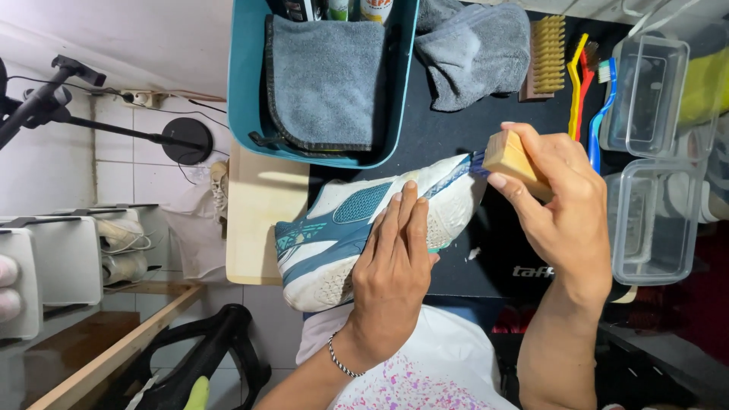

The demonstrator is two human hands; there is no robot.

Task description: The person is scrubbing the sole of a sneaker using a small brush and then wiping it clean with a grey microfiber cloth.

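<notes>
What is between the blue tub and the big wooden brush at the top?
In the head view, a crumpled grey towel lies between the blue tub and the wooden brush, on the black mat.

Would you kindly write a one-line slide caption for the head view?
Left hand steadies a white-and-teal sneaker on a black mat while the right hand presses a wooden brush against its toe.
</notes>
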